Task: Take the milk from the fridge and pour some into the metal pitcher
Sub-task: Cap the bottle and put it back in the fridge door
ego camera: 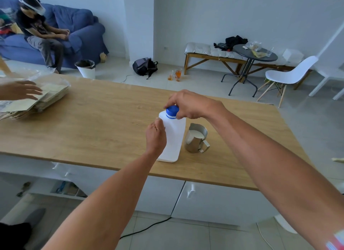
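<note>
A white plastic milk bottle [174,138] stands upright on the wooden counter [104,127], near its front edge. My left hand [155,136] grips the bottle's left side. My right hand [188,105] comes from above with its fingers closed around the blue cap [172,112] on the bottle's neck. Just right of the bottle stands the metal pitcher [196,138], handle turned toward me, with white milk visible inside. The pitcher and bottle are close together, nearly touching.
Another person's hand [20,90] rests on a stack of flat brown paper bags in plastic [37,101] at the counter's left end. Beyond the counter are a bin [86,68], a backpack [145,66], a round table [255,53], a white chair [290,73] and a seated person on a blue sofa.
</note>
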{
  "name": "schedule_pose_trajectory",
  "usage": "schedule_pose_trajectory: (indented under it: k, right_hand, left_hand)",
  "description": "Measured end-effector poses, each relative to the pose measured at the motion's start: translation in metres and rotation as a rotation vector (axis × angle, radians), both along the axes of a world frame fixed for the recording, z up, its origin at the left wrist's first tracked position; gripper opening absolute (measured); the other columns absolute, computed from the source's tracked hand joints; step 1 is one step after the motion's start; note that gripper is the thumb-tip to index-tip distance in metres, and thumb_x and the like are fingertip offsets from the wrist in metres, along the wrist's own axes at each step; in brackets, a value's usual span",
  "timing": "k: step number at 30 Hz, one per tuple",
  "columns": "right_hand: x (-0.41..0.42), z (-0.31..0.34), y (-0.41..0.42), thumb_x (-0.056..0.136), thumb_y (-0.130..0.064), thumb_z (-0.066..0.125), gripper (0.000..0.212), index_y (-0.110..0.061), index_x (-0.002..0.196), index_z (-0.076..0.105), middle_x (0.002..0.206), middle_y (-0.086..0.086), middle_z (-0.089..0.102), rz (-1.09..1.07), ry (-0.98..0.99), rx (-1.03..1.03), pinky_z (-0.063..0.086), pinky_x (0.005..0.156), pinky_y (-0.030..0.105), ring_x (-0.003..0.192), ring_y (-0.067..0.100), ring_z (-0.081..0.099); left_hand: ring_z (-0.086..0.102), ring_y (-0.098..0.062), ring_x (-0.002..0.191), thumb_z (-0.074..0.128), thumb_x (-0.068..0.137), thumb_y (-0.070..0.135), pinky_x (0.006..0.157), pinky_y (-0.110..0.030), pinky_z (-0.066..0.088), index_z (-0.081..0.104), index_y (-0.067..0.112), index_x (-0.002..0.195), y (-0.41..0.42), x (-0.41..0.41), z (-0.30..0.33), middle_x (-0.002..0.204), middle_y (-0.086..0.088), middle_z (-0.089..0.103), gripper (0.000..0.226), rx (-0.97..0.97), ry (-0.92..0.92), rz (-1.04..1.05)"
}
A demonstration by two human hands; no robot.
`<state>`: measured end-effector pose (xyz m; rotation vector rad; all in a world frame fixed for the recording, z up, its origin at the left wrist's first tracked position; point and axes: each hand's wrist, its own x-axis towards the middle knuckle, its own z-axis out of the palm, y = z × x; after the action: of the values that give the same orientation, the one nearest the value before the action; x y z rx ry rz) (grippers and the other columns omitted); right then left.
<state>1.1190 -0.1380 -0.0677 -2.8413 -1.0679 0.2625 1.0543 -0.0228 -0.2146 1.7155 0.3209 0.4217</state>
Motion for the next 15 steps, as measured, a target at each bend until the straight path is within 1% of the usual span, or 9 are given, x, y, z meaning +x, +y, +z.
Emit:
schedule_pose_trajectory:
  k: [3,5,6,7,8,9,11,14,15]
  right_hand:
    - [0.003,0.003,0.007,0.084,-0.016,0.083,0.049,-0.023,0.130,0.070,0.121,0.000,0.057,-0.012,-0.032,-0.066,0.054,0.089,0.043,0.104,0.024,0.059]
    - [0.004,0.002,0.010,0.082,-0.034,0.085,0.032,-0.017,0.107,0.073,0.104,0.002,0.059,-0.046,-0.049,-0.064,0.057,0.074,0.043,0.085,0.024,0.062]
    - [0.004,0.000,0.012,0.082,-0.042,0.084,0.031,-0.016,0.091,0.069,0.094,0.003,0.059,-0.071,-0.073,-0.061,0.054,0.063,0.040,0.073,0.022,0.060]
    - [0.004,-0.002,0.013,0.082,-0.049,0.081,0.038,-0.019,0.079,0.059,0.087,0.002,0.055,-0.097,-0.103,-0.060,0.046,0.054,0.036,0.065,0.019,0.056]
    - [0.004,-0.004,0.015,0.082,-0.054,0.078,0.045,-0.022,0.073,0.049,0.082,0.001,0.051,-0.121,-0.132,-0.059,0.040,0.050,0.032,0.061,0.017,0.052]
    - [0.002,-0.006,0.017,0.084,-0.058,0.075,0.049,-0.024,0.071,0.043,0.080,-0.001,0.048,-0.142,-0.158,-0.057,0.036,0.048,0.030,0.059,0.015,0.050]
    - [-0.002,-0.009,0.020,0.087,-0.060,0.072,0.050,-0.023,0.071,0.041,0.078,-0.002,0.048,-0.178,-0.186,-0.050,0.034,0.046,0.029,0.055,0.014,0.050]
    - [-0.005,-0.010,0.021,0.089,-0.059,0.070,0.047,-0.019,0.073,0.049,0.071,0.001,0.059,-0.221,-0.151,-0.022,0.044,0.047,0.029,0.049,0.016,0.059]
    - [-0.005,-0.009,0.019,0.090,-0.060,0.069,0.046,-0.018,0.078,0.054,0.074,0.002,0.062,-0.221,-0.121,-0.028,0.049,0.051,0.031,0.054,0.017,0.062]
  left_hand:
    - [0.032,-0.022,0.061,0.030,0.105,0.013,0.054,-0.036,0.027,0.035,0.010,0.068,0.000,0.000,0.000,0.066,-0.014,0.037,0.037,-0.002,0.003,0.008]
    - [0.032,-0.021,0.061,0.031,0.105,0.013,0.053,-0.034,0.027,0.036,0.010,0.068,0.000,0.000,0.000,0.066,-0.014,0.039,0.037,-0.010,0.002,0.014]
    - [0.032,-0.021,0.061,0.031,0.105,0.013,0.052,-0.033,0.027,0.036,0.009,0.068,-0.001,0.000,-0.001,0.066,-0.014,0.039,0.038,-0.013,0.002,0.016]
    - [0.032,-0.021,0.061,0.031,0.105,0.014,0.050,-0.030,0.027,0.036,0.007,0.068,-0.001,0.000,-0.001,0.066,-0.014,0.039,0.038,-0.013,0.002,0.019]
    - [0.033,-0.021,0.060,0.031,0.105,0.014,0.049,-0.028,0.027,0.036,0.003,0.068,-0.001,0.000,-0.002,0.066,-0.014,0.040,0.039,-0.012,0.003,0.022]
    - [0.033,-0.021,0.061,0.031,0.105,0.015,0.048,-0.026,0.027,0.037,-0.002,0.069,-0.001,0.000,-0.002,0.066,-0.014,0.041,0.040,-0.015,0.004,0.028]
    - [0.034,-0.021,0.061,0.031,0.105,0.015,0.047,-0.024,0.026,0.038,-0.006,0.071,-0.001,0.001,-0.003,0.067,-0.014,0.042,0.041,-0.023,0.008,0.041]
    - [0.032,-0.020,0.062,0.031,0.105,0.014,0.045,-0.021,0.025,0.037,0.001,0.068,-0.002,0.001,-0.002,0.068,-0.013,0.039,0.039,-0.037,0.005,0.048]
    - [0.032,-0.019,0.061,0.031,0.105,0.014,0.045,-0.021,0.025,0.038,0.003,0.068,-0.002,0.000,-0.001,0.068,-0.013,0.039,0.039,-0.037,0.004,0.048]
